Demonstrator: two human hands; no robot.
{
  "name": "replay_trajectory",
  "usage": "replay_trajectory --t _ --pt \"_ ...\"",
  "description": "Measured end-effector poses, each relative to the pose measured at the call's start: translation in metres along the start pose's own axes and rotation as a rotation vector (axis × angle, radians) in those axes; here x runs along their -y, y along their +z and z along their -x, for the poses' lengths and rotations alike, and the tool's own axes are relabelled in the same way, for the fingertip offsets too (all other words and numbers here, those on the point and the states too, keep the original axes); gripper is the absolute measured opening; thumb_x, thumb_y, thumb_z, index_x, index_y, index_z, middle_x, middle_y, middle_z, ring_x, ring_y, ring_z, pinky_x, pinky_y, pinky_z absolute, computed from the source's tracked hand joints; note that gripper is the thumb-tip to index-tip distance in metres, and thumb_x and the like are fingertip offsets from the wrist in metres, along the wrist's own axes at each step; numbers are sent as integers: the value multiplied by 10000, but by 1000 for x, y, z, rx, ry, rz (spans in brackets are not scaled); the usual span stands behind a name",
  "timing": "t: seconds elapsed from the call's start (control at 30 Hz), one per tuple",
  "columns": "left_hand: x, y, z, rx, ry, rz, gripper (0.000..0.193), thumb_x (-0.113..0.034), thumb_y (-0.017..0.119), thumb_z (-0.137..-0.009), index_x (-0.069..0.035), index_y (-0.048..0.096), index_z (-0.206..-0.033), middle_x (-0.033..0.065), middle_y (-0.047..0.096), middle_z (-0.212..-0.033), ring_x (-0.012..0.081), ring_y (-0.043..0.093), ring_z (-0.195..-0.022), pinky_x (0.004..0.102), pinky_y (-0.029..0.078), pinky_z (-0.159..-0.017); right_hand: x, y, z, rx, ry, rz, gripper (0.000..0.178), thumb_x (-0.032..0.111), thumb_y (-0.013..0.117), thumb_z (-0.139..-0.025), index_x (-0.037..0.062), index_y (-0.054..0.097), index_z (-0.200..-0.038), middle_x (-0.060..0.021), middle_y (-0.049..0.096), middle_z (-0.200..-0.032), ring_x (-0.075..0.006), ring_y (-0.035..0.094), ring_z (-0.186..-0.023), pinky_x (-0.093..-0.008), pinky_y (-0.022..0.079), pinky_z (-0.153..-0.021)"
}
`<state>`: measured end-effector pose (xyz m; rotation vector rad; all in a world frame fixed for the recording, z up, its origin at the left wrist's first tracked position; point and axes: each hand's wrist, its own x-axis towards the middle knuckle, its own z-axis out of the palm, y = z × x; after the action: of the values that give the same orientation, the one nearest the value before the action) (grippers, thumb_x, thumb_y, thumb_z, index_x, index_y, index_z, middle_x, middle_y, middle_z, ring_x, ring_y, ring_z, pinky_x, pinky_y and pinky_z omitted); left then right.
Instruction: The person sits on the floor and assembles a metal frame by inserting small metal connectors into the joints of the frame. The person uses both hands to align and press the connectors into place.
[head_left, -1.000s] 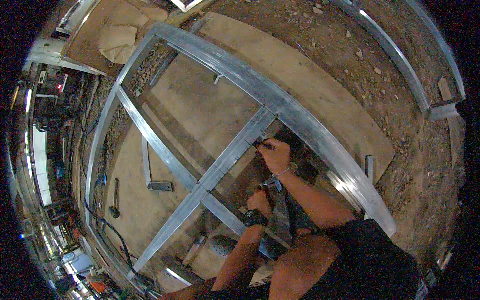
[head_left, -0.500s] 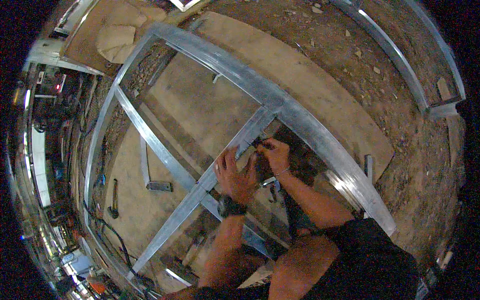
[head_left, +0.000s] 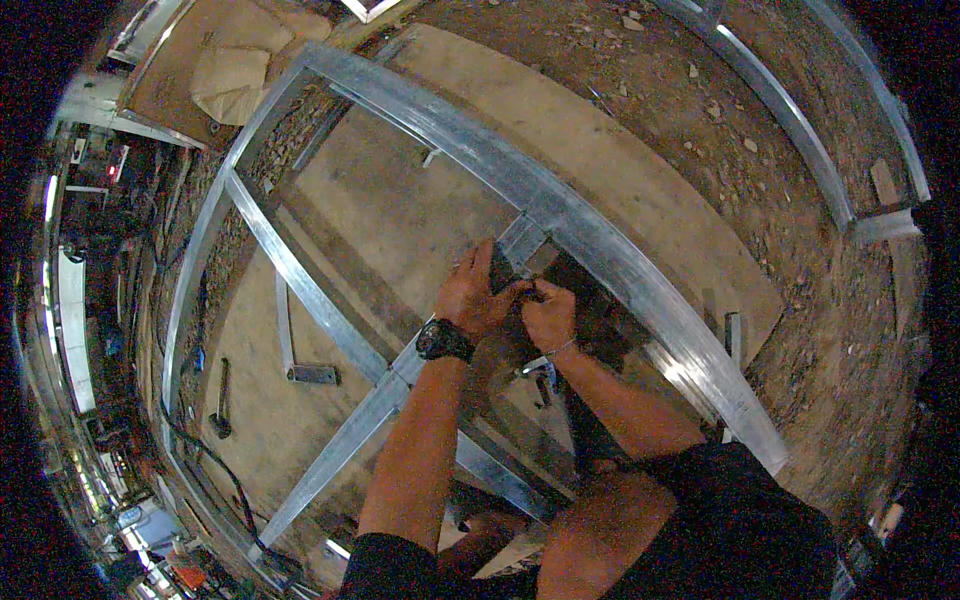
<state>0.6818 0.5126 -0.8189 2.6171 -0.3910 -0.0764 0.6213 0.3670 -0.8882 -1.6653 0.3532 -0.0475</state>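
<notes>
A large silvery metal frame (head_left: 610,255) of square tubing lies over a brown board. My left hand (head_left: 472,300), with a dark watch at its wrist, is wrapped over the crossbar (head_left: 335,460) close to its upper joint. Its thumb reaches toward my right hand (head_left: 550,318). The right fingers are closed in a pinch at the bar's edge, against the left thumb; whatever they hold is too small and dark to make out. A short metal piece (head_left: 522,245) shows on the bar just beyond the fingers.
A hammer-like tool (head_left: 221,398) and an L-shaped metal piece (head_left: 312,374) lie on the board (head_left: 375,195) at left. A black cable (head_left: 235,480) runs along the frame's left side. Another metal frame (head_left: 790,110) rests on stony ground at upper right. My bent knee (head_left: 610,530) is close below.
My left hand has moved up along the crossbar, its spread fingers drawing together, and its thumb now meets the right hand. The right hand has stayed nearly in place.
</notes>
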Motion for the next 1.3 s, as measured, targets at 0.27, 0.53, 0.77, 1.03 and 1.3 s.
replay_trajectory --t 0.27,0.53,0.77,1.03,1.3 --pt "-20 -4 -1 -6 -18 -44 910 -610 741 -846 -21 451 -1477 259 597 -1368 464 658 -1110 531 568 -902 -26 3 -3 -48 3 44 139 -23 652 -843 -8 731 -956 -12 720 -884 -109 608 -849 -284 509 -777" --pt "-19 1 3 7 -41 -64 907 -619 698 -878 0 429 -1483 268 568 -1404 469 643 -1152 524 562 -938 -33 -5 -2 46 109 -61 342 47 702 -747 -62 721 -1071 -208 748 -1082 -326 710 -1007 -396 556 -952" --pt "-21 -2 1 20 -14 -10 914 -597 703 -884 10 407 -1500 276 554 -1414 477 618 -1191 522 547 -971 -33 -4 1 -7 165 -24 396 33 692 -720 -60 718 -1104 -214 736 -1135 -335 697 -1082 -413 538 -1000" --pt "-21 1 1 23 -21 -32 919 -569 733 -870 10 401 -1502 272 560 -1395 480 617 -1184 525 541 -979 -41 0 3 -96 -59 38 259 -67 629 -824 -31 750 -1050 -83 771 -944 -140 662 -874 -300 528 -804" --pt "-20 0 3 43 -45 -67 933 -597 710 -876 16 395 -1506 287 540 -1431 474 602 -1227 521 526 -1015 -37 3 5 -107 -32 64 207 6 685 -863 -37 747 -1056 -70 775 -968 -122 651 -884 -298 525 -811"
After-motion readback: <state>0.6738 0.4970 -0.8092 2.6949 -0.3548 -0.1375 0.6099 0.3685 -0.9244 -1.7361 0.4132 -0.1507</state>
